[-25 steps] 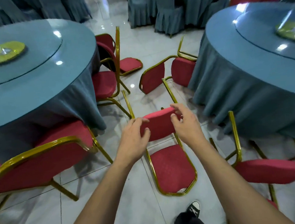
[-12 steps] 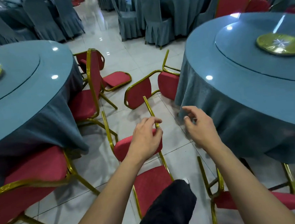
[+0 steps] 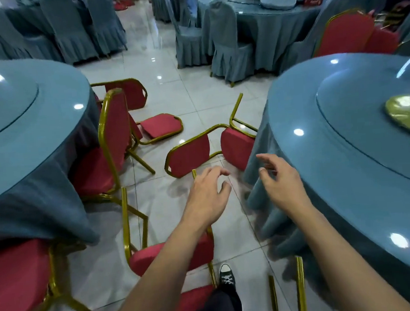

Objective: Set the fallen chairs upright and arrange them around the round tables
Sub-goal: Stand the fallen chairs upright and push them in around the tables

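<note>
A red chair with a gold frame lies on its back at my feet, its seat (image 3: 158, 258) facing forward and its legs (image 3: 124, 210) pointing up. My left hand (image 3: 207, 194) hovers over one of those legs with loosely curled fingers and holds nothing. My right hand (image 3: 279, 183) is open beside the right table's cloth (image 3: 261, 165). A second chair (image 3: 189, 154) lies on its side just beyond my hands. A third fallen chair (image 3: 160, 125) lies further left.
Two round blue tables flank me, the left table (image 3: 25, 125) and the right table (image 3: 345, 149). Upright red chairs stand at the left table (image 3: 113, 128) and at bottom left (image 3: 17, 280). Gold chair legs (image 3: 300, 285) stick up at bottom right. Blue-covered chairs (image 3: 229, 45) stand behind.
I have stepped forward over the fallen chair. My left hand let go of its leg, and both hands now hover further ahead, holding nothing.
</note>
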`<state>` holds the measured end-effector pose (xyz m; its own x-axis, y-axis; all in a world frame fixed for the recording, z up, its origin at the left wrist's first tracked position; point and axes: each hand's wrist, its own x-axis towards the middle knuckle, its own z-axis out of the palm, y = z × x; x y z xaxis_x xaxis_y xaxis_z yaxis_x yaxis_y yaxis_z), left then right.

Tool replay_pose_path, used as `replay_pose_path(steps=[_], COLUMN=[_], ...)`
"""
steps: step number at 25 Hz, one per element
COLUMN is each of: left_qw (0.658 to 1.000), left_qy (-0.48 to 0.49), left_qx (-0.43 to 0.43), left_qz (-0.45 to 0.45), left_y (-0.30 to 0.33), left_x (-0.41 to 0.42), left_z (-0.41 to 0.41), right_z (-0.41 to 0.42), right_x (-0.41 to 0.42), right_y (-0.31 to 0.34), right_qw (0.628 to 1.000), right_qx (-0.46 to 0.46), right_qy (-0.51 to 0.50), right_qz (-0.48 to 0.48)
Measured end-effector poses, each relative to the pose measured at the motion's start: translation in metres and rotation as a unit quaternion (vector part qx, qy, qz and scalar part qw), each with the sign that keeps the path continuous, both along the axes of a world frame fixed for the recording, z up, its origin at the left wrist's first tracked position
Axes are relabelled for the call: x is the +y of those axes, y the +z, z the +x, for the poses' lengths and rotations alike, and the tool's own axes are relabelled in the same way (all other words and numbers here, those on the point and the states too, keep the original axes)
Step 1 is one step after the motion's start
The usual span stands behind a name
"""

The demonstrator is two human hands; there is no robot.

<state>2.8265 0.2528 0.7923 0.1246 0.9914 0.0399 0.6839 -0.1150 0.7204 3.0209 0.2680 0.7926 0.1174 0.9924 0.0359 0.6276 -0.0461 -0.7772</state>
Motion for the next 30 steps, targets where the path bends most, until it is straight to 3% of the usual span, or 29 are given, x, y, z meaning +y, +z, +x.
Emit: replay_pose_path(steps=[5,13,20,25,30], left_qw=[0.998,0.989,0.964,0.945,0.923], left_qy=[0.060,0.143,0.267,0.323,0.380], left_qx=[0.004,-0.001,-0.005,0.025,0.037], left_qz=[-0.015,0.024,-0.014,-0.034,-0.040], left_y=[0.014,0.020,-0.007,0.007,0.018], left_x=[0.134,0.264,0.391,0.512,0.582], left_z=[-0.010,-0.053,-0.093,-0.108,-0.138], right_z=[-0.023,-0.061,-0.122,-0.161,-0.207], right_x=[0.159,0.325,0.498,0.634,0.726], right_y=[-0.001,0.003,-0.024,-0.027,-0.015], right_qw=[0.998,0.989,0.969,0.944,0.926], right_qx=[-0.001,-0.016,0.037,0.039,0.020], right_qy=[0.066,0.147,0.244,0.327,0.378], right_qz=[0.016,0.023,0.023,0.007,0.005])
